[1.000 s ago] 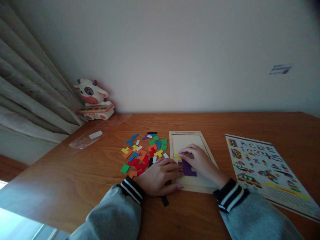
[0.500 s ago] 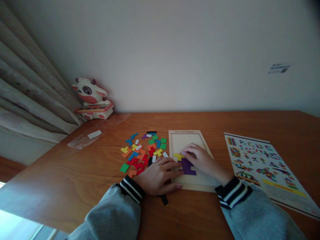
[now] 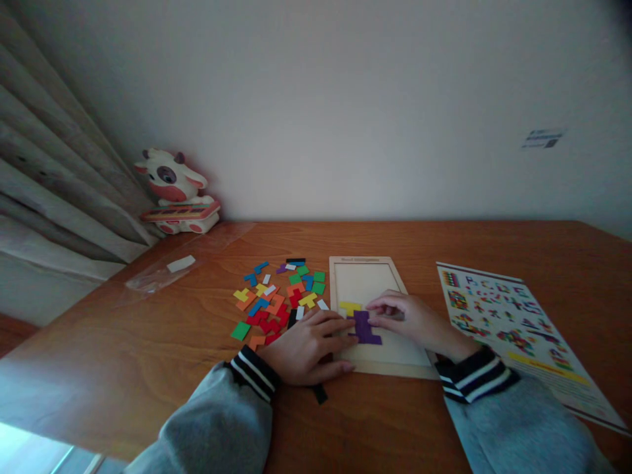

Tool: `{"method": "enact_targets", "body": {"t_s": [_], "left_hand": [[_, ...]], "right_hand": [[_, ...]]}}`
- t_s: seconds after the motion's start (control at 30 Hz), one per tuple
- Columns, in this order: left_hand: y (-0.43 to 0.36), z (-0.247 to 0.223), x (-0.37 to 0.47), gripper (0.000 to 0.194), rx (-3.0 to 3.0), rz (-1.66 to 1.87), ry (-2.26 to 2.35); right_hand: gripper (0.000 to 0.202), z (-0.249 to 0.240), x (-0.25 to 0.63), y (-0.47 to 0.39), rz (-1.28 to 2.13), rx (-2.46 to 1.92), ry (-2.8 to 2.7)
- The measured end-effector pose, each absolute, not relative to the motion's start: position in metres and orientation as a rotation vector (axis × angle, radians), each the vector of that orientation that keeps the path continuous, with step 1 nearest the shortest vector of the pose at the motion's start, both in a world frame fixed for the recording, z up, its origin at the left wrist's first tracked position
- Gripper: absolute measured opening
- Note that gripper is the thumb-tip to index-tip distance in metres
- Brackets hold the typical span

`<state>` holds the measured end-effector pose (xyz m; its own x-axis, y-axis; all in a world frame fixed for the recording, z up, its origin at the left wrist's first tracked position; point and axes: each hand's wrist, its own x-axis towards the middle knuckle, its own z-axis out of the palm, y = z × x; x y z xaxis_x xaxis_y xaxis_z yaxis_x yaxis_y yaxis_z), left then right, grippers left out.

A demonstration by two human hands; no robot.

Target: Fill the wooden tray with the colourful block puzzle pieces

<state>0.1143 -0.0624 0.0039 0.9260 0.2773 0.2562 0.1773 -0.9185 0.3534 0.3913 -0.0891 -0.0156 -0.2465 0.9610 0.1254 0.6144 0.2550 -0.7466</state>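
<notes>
- One pale wall [image 3: 345, 118] is seen behind everything.
- The brown table [image 3: 172, 316] is set against it, and on it the rest of the things are laid out.
- The far left is filled by a draped curtain [image 3: 59, 178].
- Both forearms are covered by grey sleeves [image 3: 212, 421] with striped dark cuffs.
- The printed sheet [image 3: 523, 322] is laid to the right of the tray, its far-right corner cut by the view.
- The shallow tray [image 3: 363, 280] is placed between sheet and loose pieces; its upper part is left bare.
- The cow toy [image 3: 172, 184] is stood at the back left, near a clear bag [image 3: 162, 276].
- The left hand [image 3: 313, 345] is rested across the tray's left edge, fingers loosely spread, thumb held apart; what is under the palm cannot be told.
- The right hand [image 3: 412, 316] is held over the tray, thumb and forefinger narrowly parted beside the purple; whether contact is made cannot be told.
- Many loose pieces [image 3: 274, 308] are scattered left of the tray.
- Purple pieces [image 3: 364, 326] are grouped inside the tray, between the hands.
- A yellow piece [image 3: 350, 307] is set just above them.
</notes>
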Motion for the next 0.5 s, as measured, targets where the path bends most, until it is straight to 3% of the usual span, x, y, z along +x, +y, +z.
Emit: {"method": "enact_targets", "body": {"t_s": [0.5], "left_hand": [[-0.0602,0.0033,0.1136,0.051,2.76,0.428,0.428]], "right_hand": [[0.038,-0.0156,0.3879,-0.091,0.76,-1.392,-1.957]]}}
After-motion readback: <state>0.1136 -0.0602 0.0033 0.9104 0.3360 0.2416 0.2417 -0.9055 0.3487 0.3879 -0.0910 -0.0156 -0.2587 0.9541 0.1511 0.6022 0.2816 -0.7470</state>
